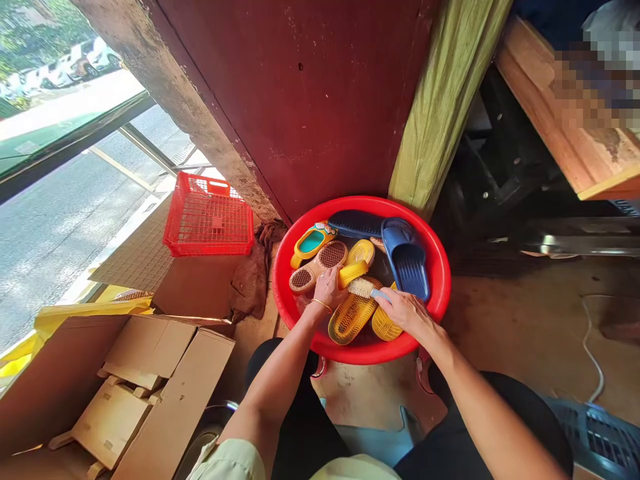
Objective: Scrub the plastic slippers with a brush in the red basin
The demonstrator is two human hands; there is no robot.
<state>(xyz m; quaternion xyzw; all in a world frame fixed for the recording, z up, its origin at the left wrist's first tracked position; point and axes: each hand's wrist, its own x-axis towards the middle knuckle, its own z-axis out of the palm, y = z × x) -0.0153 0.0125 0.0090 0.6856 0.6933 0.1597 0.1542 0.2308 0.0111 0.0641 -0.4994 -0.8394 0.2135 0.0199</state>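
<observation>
1. Red basin [441, 283]: holds a pile of slippers.
2. Blue slipper [409, 260]: in basin, right side, leaning on the wall.
3. Yellow slipper [353, 320]: in basin, near edge, insole up.
4. Left hand [329, 288]: pinching yellow slipper by its strap.
5. Right hand [407, 312]: closed round brush handle.
6. Brush [361, 287]: between hands, bristles at the strap; contact unclear.

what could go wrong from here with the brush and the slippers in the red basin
The brush in the right hand might slip and scrape the left hand, which is close by at the yellow strap.

The blue slipper on the right, lying close to the rim of the red basin, could shift if knocked by the right hand.
</observation>
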